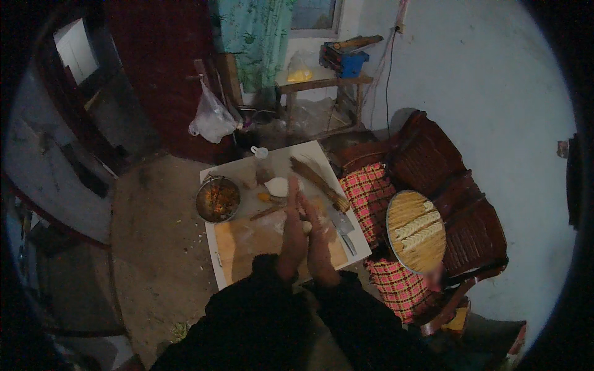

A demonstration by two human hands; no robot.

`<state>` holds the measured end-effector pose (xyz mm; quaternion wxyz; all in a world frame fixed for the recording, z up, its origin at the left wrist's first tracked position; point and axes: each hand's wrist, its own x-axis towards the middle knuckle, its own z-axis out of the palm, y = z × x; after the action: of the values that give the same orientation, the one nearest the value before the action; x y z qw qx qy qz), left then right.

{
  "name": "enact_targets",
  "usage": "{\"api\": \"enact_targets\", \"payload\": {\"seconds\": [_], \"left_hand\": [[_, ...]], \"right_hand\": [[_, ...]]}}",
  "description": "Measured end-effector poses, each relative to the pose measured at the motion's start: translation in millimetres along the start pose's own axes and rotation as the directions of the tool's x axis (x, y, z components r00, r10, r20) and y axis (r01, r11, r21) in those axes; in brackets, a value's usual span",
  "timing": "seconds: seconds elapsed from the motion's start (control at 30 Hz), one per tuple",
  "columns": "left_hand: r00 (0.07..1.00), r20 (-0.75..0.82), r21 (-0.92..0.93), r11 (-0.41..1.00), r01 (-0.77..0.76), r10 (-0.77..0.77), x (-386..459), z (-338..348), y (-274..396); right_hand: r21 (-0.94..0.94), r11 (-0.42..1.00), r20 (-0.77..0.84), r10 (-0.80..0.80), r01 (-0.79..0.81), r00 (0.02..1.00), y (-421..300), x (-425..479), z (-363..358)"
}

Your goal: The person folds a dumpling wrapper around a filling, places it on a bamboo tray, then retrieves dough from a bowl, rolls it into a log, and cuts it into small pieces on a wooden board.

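My left hand (292, 232) and my right hand (319, 239) are raised palm to palm over a floured wooden board (241, 241). Between the palms shows a small pale dough ball (306, 227). Just beyond the fingers is a white rounded item (277, 187), perhaps a bowl or dough, with a yellowish object (269, 198) beside it. A thin rolling pin (268, 213) lies at the board's far edge. To the right of my hands rests a cleaver (344, 227), partly over the board's edge.
A metal pot of chopped filling (218, 199) stands at the table's left. A clear jug (263, 167) and a straw brush (320, 183) lie farther back. On the right, a round tray (408, 257) with rows of dumplings (420, 229) sits on a wooden sofa (473, 227) with plaid cushions (366, 195).
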<state>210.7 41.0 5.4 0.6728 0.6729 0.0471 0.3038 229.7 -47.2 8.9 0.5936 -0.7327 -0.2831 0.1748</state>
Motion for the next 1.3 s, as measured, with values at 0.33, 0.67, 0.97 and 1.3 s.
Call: {"api": "enact_targets", "payload": {"seconds": [0.33,0.67,0.97,1.3], "left_hand": [[0.981,0.129,-0.093,0.987,-0.131,0.143,-15,14,31],[0.996,-0.054,-0.276,0.96,0.054,-0.071,8,-12,24],[0.98,-0.013,-0.535,0.829,0.162,-0.2,4,-16,18],[0.93,-0.007,-0.854,0.486,0.185,-0.366,30,-46,37]], "right_hand": [[0.228,0.906,-0.13,-0.334,0.356,0.934,-29,16,-12],[0.254,0.938,0.036,-0.254,0.236,0.967,-42,13,1],[0.58,0.75,-0.196,-0.252,0.319,0.948,-54,57,-26],[0.161,0.963,0.039,-0.225,0.216,0.973,4,34,-23]]}}
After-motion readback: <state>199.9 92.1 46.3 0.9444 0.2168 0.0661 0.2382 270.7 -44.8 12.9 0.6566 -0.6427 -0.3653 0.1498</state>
